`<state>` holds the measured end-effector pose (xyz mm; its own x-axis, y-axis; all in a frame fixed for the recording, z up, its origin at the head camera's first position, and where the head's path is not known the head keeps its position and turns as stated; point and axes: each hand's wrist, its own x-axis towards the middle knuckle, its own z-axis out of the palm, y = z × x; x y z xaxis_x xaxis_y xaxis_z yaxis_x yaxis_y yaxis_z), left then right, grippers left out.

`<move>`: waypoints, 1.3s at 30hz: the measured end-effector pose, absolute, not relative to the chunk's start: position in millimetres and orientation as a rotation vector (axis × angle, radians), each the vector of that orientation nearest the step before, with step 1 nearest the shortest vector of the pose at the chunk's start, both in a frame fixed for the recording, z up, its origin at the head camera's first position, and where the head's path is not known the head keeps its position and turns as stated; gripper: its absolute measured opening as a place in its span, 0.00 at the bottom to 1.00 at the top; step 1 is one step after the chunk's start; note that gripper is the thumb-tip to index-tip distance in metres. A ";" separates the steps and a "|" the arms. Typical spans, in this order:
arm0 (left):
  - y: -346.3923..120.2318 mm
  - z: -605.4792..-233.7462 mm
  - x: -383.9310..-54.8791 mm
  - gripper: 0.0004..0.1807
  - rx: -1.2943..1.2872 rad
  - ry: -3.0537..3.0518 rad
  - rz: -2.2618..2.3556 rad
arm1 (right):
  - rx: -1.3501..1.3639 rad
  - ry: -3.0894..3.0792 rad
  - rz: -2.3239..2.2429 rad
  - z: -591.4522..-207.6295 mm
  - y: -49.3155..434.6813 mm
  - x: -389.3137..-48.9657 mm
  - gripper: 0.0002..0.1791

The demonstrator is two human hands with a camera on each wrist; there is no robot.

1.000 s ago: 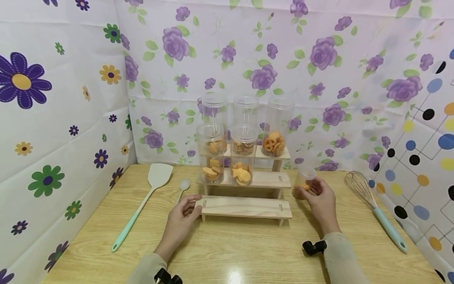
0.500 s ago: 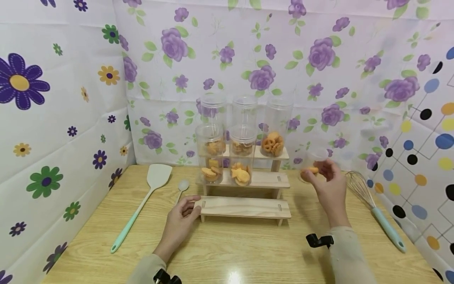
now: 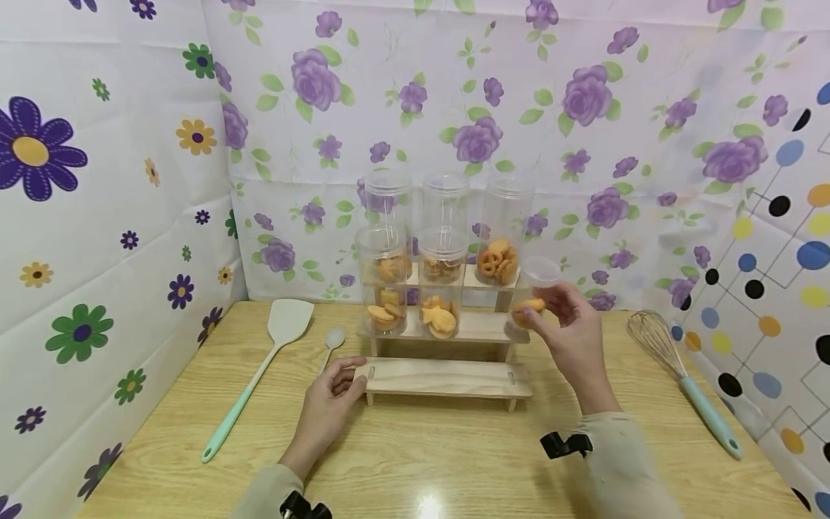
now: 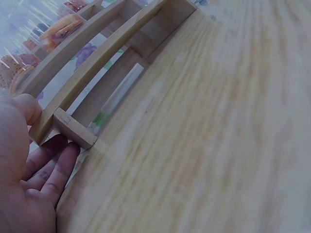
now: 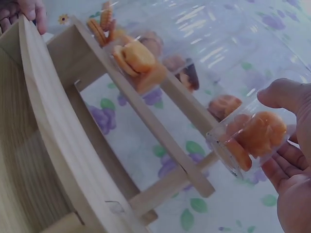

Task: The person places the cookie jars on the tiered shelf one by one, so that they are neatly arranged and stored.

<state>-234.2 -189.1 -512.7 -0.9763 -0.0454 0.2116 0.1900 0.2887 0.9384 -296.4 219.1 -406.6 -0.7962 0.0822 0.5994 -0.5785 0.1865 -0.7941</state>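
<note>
In the head view, my right hand [image 3: 576, 339] grips a small clear jar [image 3: 527, 292] with orange-brown biscuits in its bottom. This jar is at the right end of the middle step of a three-step wooden rack [image 3: 447, 376]. The right wrist view shows the held jar [image 5: 250, 138] tilted in that image, thumb on one side and fingers on the other. My left hand [image 3: 331, 400] holds the left end of the lowest step; in the left wrist view, the thumb lies over the board and the fingers [image 4: 63, 170] curl beside its leg. Two biscuit jars [image 3: 439, 317] stand on the middle step.
Three taller clear jars [image 3: 499, 252] with biscuits stand along the top step. A turner [image 3: 259, 382] and a small spoon [image 3: 333, 339] lie left of the rack, and a whisk [image 3: 687, 389] lies at the right. Patterned cloth [image 3: 480, 108] hangs close behind.
My right hand has lifted the small jar from the table right of the rack, then carried it left to the middle step. The left hand stays on the lowest step's end.
</note>
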 end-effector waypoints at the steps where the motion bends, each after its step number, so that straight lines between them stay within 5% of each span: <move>1: -189.2 -512.7 -234.0 0.17 -0.133 -2.357 -1.757 | 0.468 -1.952 1.660 -407.7 216.5 -296.6 0.21; 15: -193.1 -512.7 -233.1 0.18 -0.133 -2.351 -1.763 | 0.482 -1.993 1.694 -417.7 186.9 -298.1 0.32; 39: -188.0 -511.9 -234.5 0.18 -0.145 -2.346 -1.770 | 0.441 -2.066 1.676 -428.4 183.5 -301.3 0.31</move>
<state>-234.5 -188.0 -511.9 -0.9754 -0.0413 0.2167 0.1970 0.2786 0.9400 -301.3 183.5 -428.4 -0.8518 0.0288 0.5231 -0.5059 0.2142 -0.8356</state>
